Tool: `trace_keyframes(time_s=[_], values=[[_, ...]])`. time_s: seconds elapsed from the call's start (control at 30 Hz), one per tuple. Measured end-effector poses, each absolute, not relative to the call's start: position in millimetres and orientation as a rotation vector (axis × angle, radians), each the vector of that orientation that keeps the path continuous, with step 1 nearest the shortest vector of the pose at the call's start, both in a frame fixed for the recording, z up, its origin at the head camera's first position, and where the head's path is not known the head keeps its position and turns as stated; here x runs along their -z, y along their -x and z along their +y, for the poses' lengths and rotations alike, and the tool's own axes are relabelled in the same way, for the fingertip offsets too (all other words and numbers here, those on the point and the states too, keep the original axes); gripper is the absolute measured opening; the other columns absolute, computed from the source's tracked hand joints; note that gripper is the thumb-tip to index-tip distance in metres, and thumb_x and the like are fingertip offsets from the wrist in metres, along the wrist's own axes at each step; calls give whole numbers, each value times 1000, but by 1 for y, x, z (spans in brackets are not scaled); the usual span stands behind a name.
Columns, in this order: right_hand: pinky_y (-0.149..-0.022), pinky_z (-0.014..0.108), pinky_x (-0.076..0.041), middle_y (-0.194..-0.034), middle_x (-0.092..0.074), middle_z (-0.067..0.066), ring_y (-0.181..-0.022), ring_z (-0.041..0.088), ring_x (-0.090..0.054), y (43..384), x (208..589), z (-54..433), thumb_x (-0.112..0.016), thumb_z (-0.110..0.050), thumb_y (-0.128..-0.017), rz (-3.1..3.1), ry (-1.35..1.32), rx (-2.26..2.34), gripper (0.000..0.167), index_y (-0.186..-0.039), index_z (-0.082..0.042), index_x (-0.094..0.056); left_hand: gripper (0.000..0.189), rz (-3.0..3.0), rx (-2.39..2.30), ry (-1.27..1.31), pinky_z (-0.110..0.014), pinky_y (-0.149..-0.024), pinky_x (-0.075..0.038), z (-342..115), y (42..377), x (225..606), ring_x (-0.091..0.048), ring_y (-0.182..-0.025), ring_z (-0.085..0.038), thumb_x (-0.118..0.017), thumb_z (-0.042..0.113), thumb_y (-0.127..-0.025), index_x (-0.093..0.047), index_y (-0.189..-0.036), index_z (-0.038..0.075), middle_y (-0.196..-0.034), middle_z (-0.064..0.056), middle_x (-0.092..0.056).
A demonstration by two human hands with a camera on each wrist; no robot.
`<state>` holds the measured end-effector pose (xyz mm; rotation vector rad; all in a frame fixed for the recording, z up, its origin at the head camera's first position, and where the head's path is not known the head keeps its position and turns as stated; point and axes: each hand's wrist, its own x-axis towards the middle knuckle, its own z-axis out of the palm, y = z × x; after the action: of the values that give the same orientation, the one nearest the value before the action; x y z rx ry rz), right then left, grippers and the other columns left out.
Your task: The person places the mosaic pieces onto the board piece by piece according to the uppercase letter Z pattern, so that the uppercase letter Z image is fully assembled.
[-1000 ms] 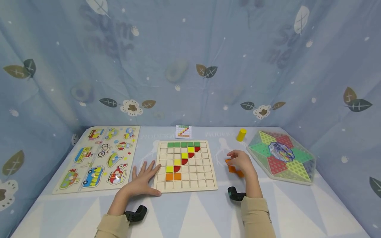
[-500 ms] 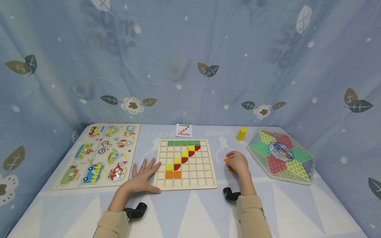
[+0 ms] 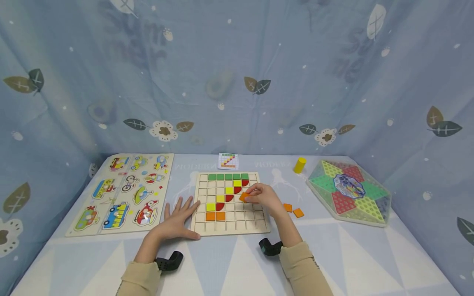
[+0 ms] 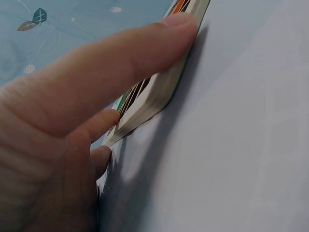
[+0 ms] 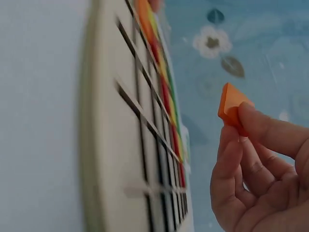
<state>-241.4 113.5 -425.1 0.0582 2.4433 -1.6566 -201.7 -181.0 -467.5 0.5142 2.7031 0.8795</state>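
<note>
A wooden grid board (image 3: 230, 227) lies in the middle of the table, with green, yellow, red and orange pieces set in its cells. My right hand (image 3: 266, 197) pinches an orange square tile (image 3: 244, 197) over the board's right half; the right wrist view shows the tile (image 5: 234, 104) between thumb and fingers. Spread out flat, my left hand (image 3: 177, 224) rests at the board's left edge, its thumb (image 4: 164, 46) against the near corner. Two more orange tiles (image 3: 298, 212) lie on the table right of the board.
Behind the board stands a small pattern card (image 3: 228, 161). A vehicle puzzle board (image 3: 122, 193) lies at left. At right are a yellow cylinder (image 3: 300, 165) and a hexagonal game board (image 3: 348, 191). A patterned curtain (image 3: 237, 82) closes off the back.
My right hand has picked up an orange tile from the right of the board and carried it left over the grid. The left hand has stayed at the board's edge.
</note>
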Motion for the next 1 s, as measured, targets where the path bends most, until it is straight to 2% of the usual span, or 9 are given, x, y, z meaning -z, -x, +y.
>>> trace_keyframes(time_s=[0.17,0.33,0.43,0.67,1.0], values=[[-65,24,-49,-76,-59,4,-69,16,-54,236,437,91,-70,-2,-79,2450,123,1508,10,-89,-2,-66,108,2708,-883,-518,-63,-98,21,-181,203,466,10,-136,-47,-81,47,-60,-28,-145,6,-152,-23,-8],[-62,25,-41,-77,-60,1,-70,15,-49,231,443,81,-74,-6,-77,2559,248,1312,7,-82,-6,-69,109,2714,-891,-519,-64,-98,21,-181,203,466,10,-136,-48,-81,47,-59,-28,-145,5,-151,-24,-9],[-64,25,-42,-79,-62,-1,-71,14,-50,229,444,77,-74,-8,-76,2594,248,1240,6,-81,-8,-71,109,2713,-893,-516,-64,-98,21,-181,202,467,10,-136,-48,-82,46,-59,-28,-145,5,-151,-24,-9],[-63,25,-45,-72,-61,-1,-69,14,-52,226,449,72,-74,-7,-76,2632,203,1190,4,-78,-10,-72,108,2703,-894,-509,-63,-99,21,-180,200,467,11,-136,-46,-81,46,-60,-27,-145,6,-152,-22,-7],[-60,23,-42,-71,-54,1,-68,15,-48,228,451,72,-76,-5,-73,2644,229,1191,13,-78,-10,-66,108,2702,-902,-507,-63,-99,20,-180,200,466,11,-136,-46,-81,45,-60,-28,-145,6,-152,-23,-7]])
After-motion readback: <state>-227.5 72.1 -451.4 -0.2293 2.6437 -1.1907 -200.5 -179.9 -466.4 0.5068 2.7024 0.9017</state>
